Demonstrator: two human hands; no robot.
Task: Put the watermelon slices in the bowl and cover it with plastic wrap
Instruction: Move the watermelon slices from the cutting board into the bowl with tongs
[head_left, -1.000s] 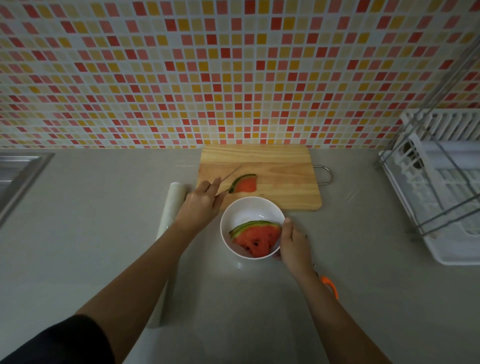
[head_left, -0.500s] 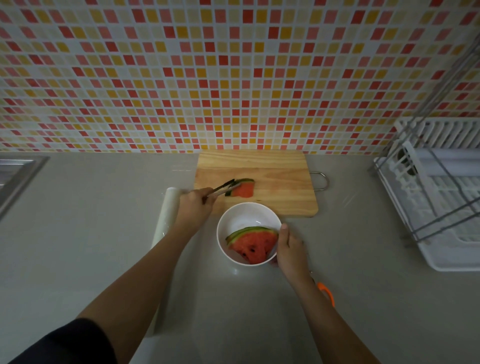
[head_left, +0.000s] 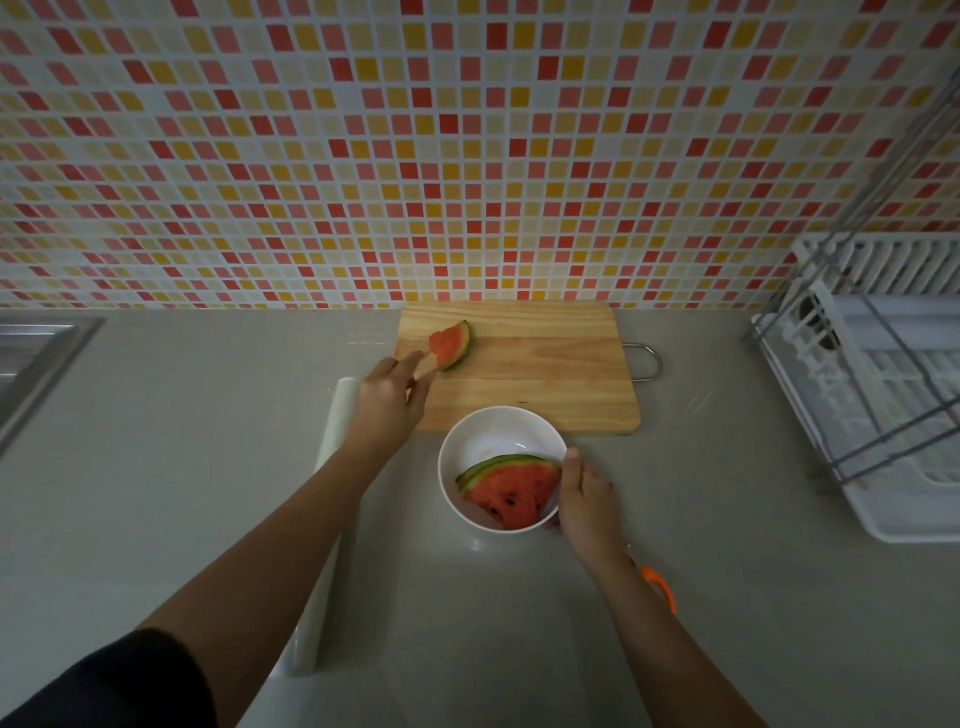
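Note:
A white bowl (head_left: 457, 441) sits on the grey counter in front of a wooden cutting board (head_left: 545, 364). At least one watermelon slice (head_left: 511, 491) lies inside the bowl. My right hand (head_left: 584, 499) grips the bowl's right rim. My left hand (head_left: 389, 405) holds tongs (head_left: 428, 366) that pinch a smaller watermelon slice (head_left: 452, 343), lifted over the board's left part. A roll of plastic wrap (head_left: 327, 519) lies on the counter, partly hidden under my left arm.
Orange-handled scissors (head_left: 657, 587) lie behind my right forearm. A white dish rack (head_left: 878, 389) with a metal frame stands at the right. A steel sink edge (head_left: 36, 358) shows at the far left. A tiled wall rises behind the board.
The tongs closed on the small slice and lifted it up and to the left above the board. My right hand stayed on the bowl.

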